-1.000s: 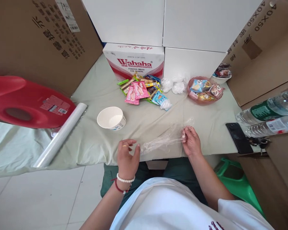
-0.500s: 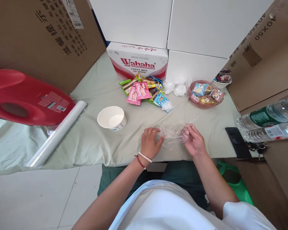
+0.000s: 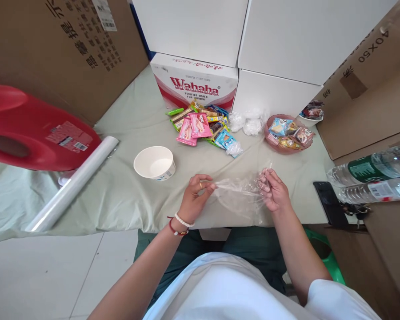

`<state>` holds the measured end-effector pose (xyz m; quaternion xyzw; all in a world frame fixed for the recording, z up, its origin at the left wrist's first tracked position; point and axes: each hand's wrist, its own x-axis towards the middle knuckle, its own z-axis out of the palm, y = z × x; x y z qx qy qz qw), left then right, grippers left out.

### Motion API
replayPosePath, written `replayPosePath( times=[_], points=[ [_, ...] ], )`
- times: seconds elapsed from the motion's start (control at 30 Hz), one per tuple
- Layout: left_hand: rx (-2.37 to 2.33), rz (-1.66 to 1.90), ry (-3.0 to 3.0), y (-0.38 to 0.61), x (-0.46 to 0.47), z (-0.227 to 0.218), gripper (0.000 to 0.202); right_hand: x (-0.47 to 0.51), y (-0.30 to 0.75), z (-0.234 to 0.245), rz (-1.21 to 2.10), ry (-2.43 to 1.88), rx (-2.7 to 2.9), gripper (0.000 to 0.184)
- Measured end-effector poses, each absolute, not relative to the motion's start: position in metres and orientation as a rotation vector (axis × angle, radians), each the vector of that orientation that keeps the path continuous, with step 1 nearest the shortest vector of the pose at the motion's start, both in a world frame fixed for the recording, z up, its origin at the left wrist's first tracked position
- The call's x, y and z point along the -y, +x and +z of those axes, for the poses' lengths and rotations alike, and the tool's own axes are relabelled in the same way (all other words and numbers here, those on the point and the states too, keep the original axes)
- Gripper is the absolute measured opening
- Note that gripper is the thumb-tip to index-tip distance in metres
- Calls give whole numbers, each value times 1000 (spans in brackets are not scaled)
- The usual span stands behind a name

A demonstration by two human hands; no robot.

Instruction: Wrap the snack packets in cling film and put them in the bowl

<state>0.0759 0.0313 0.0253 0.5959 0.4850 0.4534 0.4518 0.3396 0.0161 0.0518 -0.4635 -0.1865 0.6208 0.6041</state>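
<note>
A crinkled sheet of clear plastic film (image 3: 238,193) stretches between my two hands, just above the front of the cloth. My left hand (image 3: 197,198) pinches one end between thumb and fingers. At the other end, my right hand (image 3: 274,189) has its fingers closed on the bunched film. To the left of my left hand stands a white paper bowl (image 3: 154,162) with nothing visible in it. Beyond my hands lies a pile of wrapped snacks (image 3: 200,126), with several crumpled balls of clear film (image 3: 252,126) beside it.
A pink bowl of wrapped snacks (image 3: 271,141) stands at the back right. A film roll (image 3: 76,184) and a large red jug (image 3: 36,129) are on the left. Plastic bottles (image 3: 370,171) and a phone (image 3: 330,202) lie right. Boxes (image 3: 200,84) line the back.
My left hand has moved left and closed on the film's end. The film, bunched up before, is now drawn out wider between both hands.
</note>
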Motion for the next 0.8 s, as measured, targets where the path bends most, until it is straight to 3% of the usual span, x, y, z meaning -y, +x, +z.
replayPosePath(
  times=[0.17,0.4,0.53,0.67,0.73,0.8],
  points=[
    [-1331,1203,895,61,-26,21,45,-39,341,37,1246,-1332,658,50],
    [-1243,1061,722,42,-26,28,39,-69,333,27,1107,-1496,963,49],
    [-1119,979,628,43,-29,29,62,-59,328,31,1359,-1514,1002,76],
    [-1216,1152,716,52,-34,18,76,-32,328,23,1451,-1602,1160,103],
    [-1349,1243,805,54,-35,12,71,-22,330,13,1391,-1668,1209,98],
    [-1468,1270,968,54,-34,9,64,-17,332,2,1300,-1698,1231,78]
  ],
)
